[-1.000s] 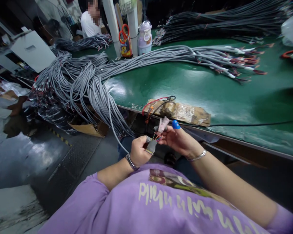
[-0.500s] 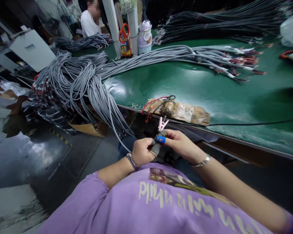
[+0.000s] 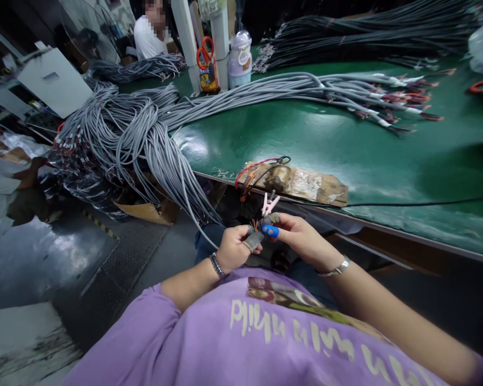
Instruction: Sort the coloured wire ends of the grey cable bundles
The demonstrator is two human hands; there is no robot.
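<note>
My left hand (image 3: 234,250) is closed around the end of a grey cable (image 3: 204,236), which runs down to it from the big bundle. Thin coloured wires (image 3: 254,225) stick up between its covered fingertips. Close beside them, my right hand (image 3: 306,240) has thumb and forefinger pinched, a blue cover on the thumb and a grey one on a finger. What lies inside that pinch is too small to make out. Just above the right fingertips is a pink clothespin (image 3: 269,205), at the edge of a taped cardboard strip (image 3: 326,188).
A thick bundle of grey cables (image 3: 145,134) hangs over the left bench end. More cables (image 3: 298,88) cross the green bench (image 3: 233,139). Red and black leads (image 3: 261,165) lie on the cardboard. A lilac bottle (image 3: 240,59) stands behind. Two other people are at the left.
My hands have moved slightly apart, and the coloured wire ends now show between them. The right thumb has shifted a little to the right.
</note>
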